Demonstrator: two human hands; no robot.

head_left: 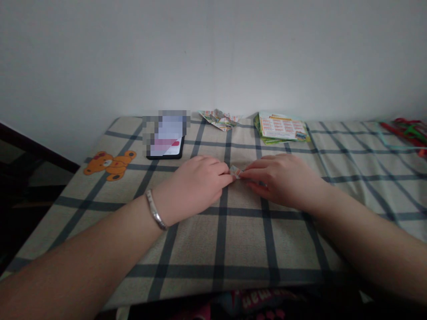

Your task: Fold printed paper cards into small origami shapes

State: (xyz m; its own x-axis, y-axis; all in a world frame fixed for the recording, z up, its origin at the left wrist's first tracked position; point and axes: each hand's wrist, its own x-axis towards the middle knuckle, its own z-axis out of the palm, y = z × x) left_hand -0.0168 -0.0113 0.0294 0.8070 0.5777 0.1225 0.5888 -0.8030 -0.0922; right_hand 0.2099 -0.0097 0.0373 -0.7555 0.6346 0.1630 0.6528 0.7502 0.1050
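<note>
A small piece of folded printed paper is pinched between my two hands, just above or on the checked tablecloth. From the left, my left hand closes its thumb and fingers on one side of the paper; a silver bangle circles that wrist. On the other side, my right hand grips the paper with its fingertips. Most of the paper's left part is hidden behind my fingers.
Against the wall lie a crumpled or folded printed paper and a stack of printed leaflets. A phone with a partly blurred screen stands left of them. A bear cutout is at the left edge, red and green items far right.
</note>
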